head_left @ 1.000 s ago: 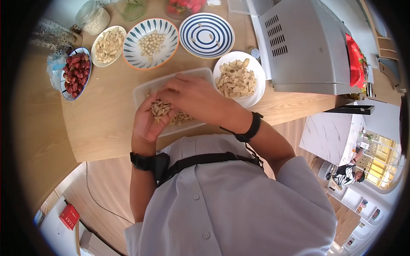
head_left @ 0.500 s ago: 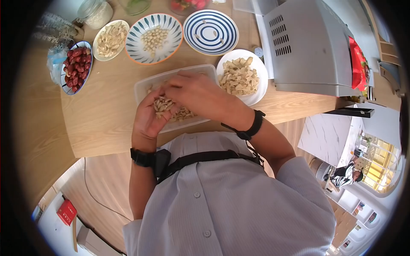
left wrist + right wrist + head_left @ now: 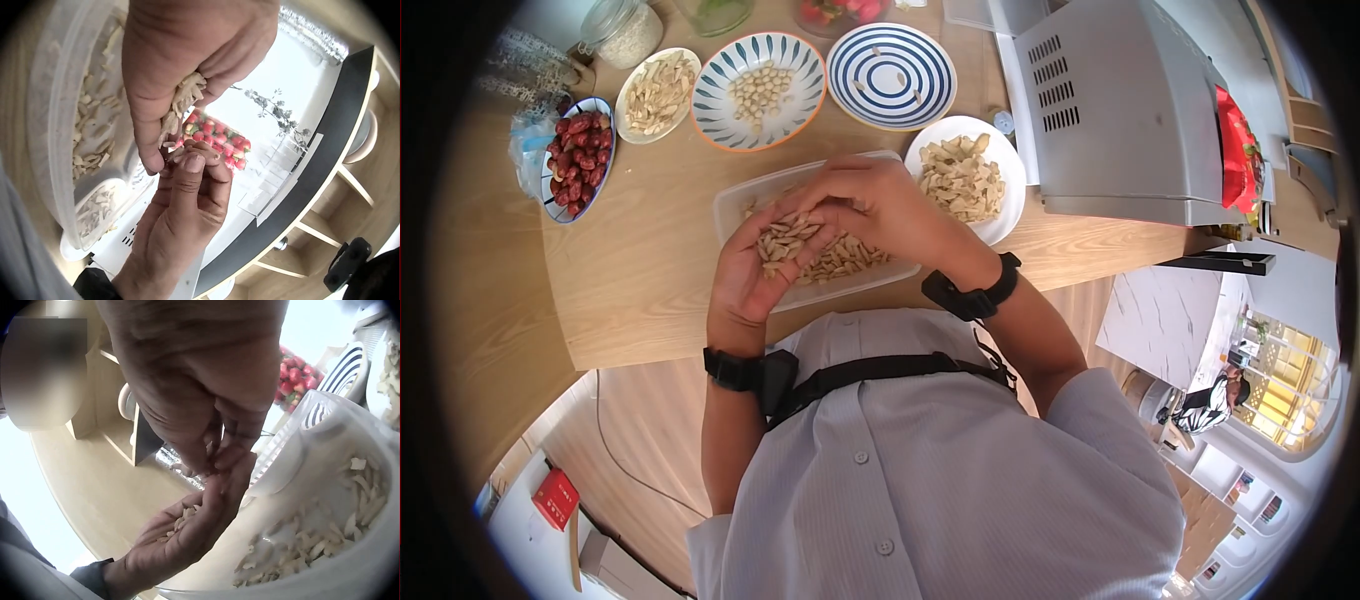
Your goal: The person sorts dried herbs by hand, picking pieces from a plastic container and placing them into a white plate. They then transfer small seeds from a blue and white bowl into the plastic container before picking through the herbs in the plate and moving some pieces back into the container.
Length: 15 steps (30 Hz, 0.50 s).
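Observation:
My left hand (image 3: 743, 275) is palm up, its fingers curled round a small heap of pale dried slivers (image 3: 788, 238). Over the left fingertips, my right hand (image 3: 890, 205) bends in from the right. Its thumb and fingers (image 3: 186, 178) pinch together at a tiny pale piece, partly hidden, in the left wrist view. The right wrist view shows some slivers (image 3: 182, 524) in the left palm. Both hands are above a translucent plastic tub (image 3: 726, 210), where more loose slivers (image 3: 847, 258) lie along the bottom.
Right of the tub stands a white plate (image 3: 1014, 198) of pale chips. Behind are a blue-ringed plate (image 3: 890, 72) with a few bits, a leaf-patterned plate (image 3: 712, 95) of round kernels and a small dish of slices (image 3: 658, 95). Red dates (image 3: 580, 160) sit left; a grey appliance (image 3: 1120, 110) right.
My right hand has lifted a little and turned at the wrist, with its fingers more arched. More slivers in the tub now show beneath it. The left hand keeps its heap in nearly the same place.

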Available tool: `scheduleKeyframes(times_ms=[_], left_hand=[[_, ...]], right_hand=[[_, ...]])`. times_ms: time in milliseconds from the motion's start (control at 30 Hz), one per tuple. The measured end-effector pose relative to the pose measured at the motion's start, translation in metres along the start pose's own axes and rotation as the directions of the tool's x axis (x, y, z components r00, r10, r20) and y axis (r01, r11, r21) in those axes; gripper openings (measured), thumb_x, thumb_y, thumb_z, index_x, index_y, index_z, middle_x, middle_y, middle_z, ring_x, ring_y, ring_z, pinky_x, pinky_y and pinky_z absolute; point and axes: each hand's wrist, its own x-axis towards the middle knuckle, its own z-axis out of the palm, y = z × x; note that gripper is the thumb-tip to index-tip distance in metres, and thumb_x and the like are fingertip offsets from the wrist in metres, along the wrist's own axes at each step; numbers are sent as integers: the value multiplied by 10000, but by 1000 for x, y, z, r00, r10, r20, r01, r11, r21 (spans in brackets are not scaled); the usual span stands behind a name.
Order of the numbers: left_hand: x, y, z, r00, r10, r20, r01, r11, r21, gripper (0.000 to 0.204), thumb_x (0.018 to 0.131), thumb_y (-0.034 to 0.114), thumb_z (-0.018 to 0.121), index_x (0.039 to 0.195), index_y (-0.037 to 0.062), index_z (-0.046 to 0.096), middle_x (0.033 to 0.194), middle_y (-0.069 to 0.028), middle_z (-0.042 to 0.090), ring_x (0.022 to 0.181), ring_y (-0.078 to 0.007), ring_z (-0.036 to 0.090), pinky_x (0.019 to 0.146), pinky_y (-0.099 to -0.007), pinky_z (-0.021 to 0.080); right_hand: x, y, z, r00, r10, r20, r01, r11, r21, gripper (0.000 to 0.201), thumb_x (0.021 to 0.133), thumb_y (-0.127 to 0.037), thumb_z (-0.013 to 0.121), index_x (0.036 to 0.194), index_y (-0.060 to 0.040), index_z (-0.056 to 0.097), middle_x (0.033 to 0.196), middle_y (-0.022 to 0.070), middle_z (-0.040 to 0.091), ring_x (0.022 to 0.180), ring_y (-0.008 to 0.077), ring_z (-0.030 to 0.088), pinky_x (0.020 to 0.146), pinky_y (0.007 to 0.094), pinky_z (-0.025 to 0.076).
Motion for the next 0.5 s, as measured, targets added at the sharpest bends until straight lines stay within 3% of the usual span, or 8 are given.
scheduleKeyframes(times_ms=[100, 200, 300, 400, 500], left_hand=[[0, -1, 4, 1000, 13, -20, -12, 1000, 21, 342, 1077, 176, 504, 1303, -59, 609, 1314, -188, 680, 1266, -317, 642, 1159, -510, 490], [0, -1, 1, 1000, 11, 3, -11, 1000, 27, 358, 1076, 180, 501, 1317, -61, 608, 1336, -190, 669, 1286, -314, 629, 1175, -506, 475], [-2, 1, 6, 1000, 18, 9, -18, 997, 80, 413, 1086, 203, 467, 1368, -79, 576, 1379, -206, 641, 1316, -327, 606, 1190, -488, 460], [-1, 1, 14, 999, 8, 31, -12, 993, 118, 479, 1098, 225, 421, 1423, -113, 518, 1445, -239, 587, 1376, -369, 554, 1213, -469, 430], [-1, 1, 18, 998, 2, 63, -8, 995, 97, 510, 1101, 235, 400, 1446, -132, 487, 1493, -254, 542, 1434, -402, 490, 1241, -466, 385]], right_hand=[[-1, 0, -1, 1000, -20, -12, 20, 1000, 3, 207, 871, -13, 757, 1074, -54, 754, 978, 90, 750, 894, 264, 726, 787, 348, 570], [-3, 2, -1, 997, 70, -26, -65, 987, 147, 173, 905, 2, 742, 1073, -37, 749, 978, 68, 766, 872, 183, 734, 761, 323, 572], [-5, 5, 0, 970, 240, -42, -207, 905, 371, 123, 941, 3, 726, 1061, -20, 745, 956, 42, 768, 869, 107, 715, 748, 298, 568], [-2, -1, -17, 902, 432, 4, -355, 737, 575, 86, 954, -18, 735, 1039, -15, 743, 927, 21, 750, 839, 71, 676, 735, 275, 554], [4, 23, -41, 935, 271, -229, -230, 954, 191, 84, 945, -29, 751, 1026, -14, 740, 907, 10, 740, 788, 56, 641, 712, 252, 536]])
